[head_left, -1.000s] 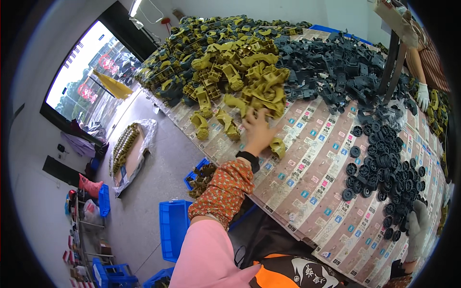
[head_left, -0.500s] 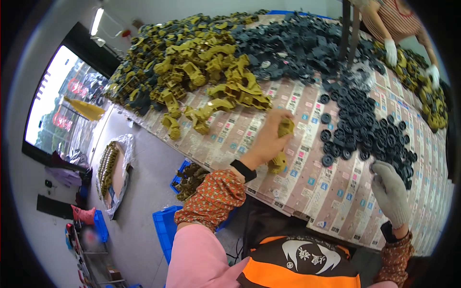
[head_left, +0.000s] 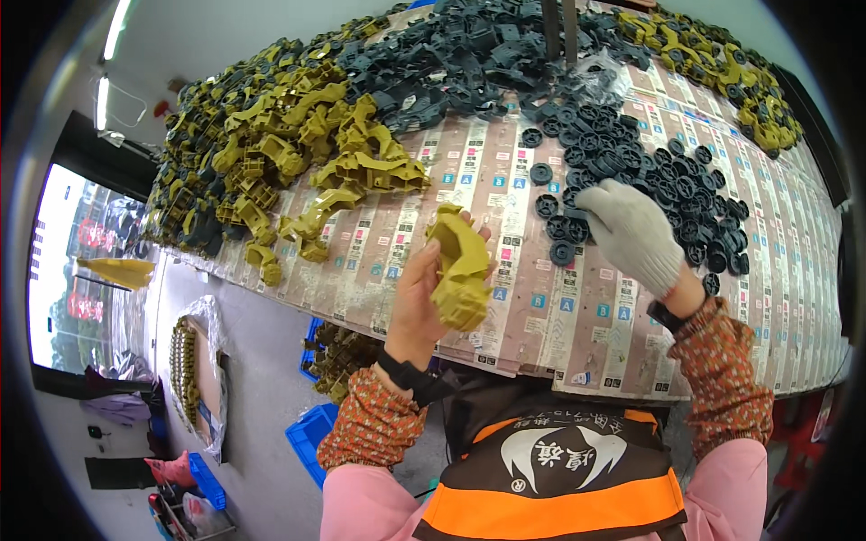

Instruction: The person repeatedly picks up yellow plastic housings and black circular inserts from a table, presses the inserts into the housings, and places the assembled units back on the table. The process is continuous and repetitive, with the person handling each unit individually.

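Above the near edge of the paper-covered table (head_left: 622, 338), the person's bare left hand (head_left: 417, 302) grips a curved yellow plastic part (head_left: 465, 279), lifted clear of the yellow heap (head_left: 302, 135) to its left. The gloved right hand (head_left: 636, 239) is at the near left side of the black wheels (head_left: 693, 203), fingers bent, fingertips hidden, so whether it's pinching a wheel is unclear; dark plastic parts (head_left: 451, 68) lie piled farther back.

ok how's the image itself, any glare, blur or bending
Head view: doorway and tube lamp glare white; head view: fisheye bows the table edge and the corners go black; head view: the yellow part in the left hand looks fairly sharp.
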A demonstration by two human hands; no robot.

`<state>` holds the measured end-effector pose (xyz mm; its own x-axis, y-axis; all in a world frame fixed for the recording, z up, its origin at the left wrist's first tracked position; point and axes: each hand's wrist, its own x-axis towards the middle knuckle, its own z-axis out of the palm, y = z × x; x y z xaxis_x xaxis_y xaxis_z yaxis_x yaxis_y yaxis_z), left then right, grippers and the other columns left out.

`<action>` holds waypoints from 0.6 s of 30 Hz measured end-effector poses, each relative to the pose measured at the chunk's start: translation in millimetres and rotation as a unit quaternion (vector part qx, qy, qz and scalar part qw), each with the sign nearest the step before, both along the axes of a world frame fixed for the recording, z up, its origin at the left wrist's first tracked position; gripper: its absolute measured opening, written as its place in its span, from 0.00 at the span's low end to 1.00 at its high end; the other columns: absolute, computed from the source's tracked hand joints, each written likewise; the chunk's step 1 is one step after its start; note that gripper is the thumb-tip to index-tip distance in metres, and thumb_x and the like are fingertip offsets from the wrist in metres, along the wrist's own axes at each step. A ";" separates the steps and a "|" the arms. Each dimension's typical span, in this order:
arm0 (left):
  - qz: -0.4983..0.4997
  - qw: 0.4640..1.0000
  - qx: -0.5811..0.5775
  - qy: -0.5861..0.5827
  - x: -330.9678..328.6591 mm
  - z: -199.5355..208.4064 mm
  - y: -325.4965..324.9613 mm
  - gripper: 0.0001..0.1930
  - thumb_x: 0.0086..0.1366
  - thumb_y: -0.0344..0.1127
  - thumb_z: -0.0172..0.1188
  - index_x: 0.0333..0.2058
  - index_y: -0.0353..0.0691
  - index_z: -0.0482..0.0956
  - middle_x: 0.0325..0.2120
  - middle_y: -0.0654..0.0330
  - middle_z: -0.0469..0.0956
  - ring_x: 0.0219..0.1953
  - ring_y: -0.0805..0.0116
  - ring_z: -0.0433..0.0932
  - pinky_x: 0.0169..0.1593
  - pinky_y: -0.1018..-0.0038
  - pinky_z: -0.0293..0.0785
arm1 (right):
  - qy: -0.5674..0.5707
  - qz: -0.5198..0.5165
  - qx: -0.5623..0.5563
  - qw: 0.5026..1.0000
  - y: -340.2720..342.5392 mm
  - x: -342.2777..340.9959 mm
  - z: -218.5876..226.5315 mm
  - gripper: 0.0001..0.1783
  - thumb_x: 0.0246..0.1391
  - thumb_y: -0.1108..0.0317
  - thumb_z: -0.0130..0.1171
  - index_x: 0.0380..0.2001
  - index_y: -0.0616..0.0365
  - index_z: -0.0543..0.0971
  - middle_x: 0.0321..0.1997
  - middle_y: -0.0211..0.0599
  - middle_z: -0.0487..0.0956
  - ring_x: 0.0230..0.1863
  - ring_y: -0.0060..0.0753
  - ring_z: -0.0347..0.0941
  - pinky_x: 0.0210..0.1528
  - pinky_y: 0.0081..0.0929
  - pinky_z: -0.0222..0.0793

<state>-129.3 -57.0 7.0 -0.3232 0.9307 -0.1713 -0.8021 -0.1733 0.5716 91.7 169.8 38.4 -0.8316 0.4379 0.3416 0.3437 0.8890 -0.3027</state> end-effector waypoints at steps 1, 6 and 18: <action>-0.006 0.999 0.009 -0.035 0.5 -1.8 -5.2 0.31 0.77 0.38 0.52 0.74 0.38 0.59 0.73 0.52 0.64 0.74 0.49 0.64 0.68 0.50 0.74 | -0.014 -0.010 0.012 1.000 5.3 -8.8 -5.6 0.06 0.59 0.70 0.60 0.38 0.59 0.81 0.38 0.45 0.80 0.43 0.51 0.79 0.46 0.44 0.76; 0.018 0.994 0.022 -0.102 3.6 -16.5 -30.7 0.29 0.75 0.34 0.52 0.71 0.31 0.62 0.69 0.46 0.68 0.71 0.50 0.68 0.69 0.56 0.76 | -0.073 -0.014 0.070 0.995 16.9 -53.4 -15.9 0.08 0.59 0.65 0.62 0.37 0.55 0.84 0.37 0.43 0.80 0.44 0.49 0.78 0.46 0.45 0.76; -0.044 0.998 0.001 -0.040 40.0 -12.9 -40.0 0.35 0.75 0.52 0.58 0.72 0.39 0.62 0.68 0.53 0.69 0.63 0.53 0.75 0.60 0.56 0.80 | -0.066 0.019 0.013 0.998 -16.6 -67.6 -3.7 0.14 0.51 0.70 0.64 0.41 0.64 0.78 0.40 0.52 0.83 0.44 0.58 0.81 0.48 0.45 0.80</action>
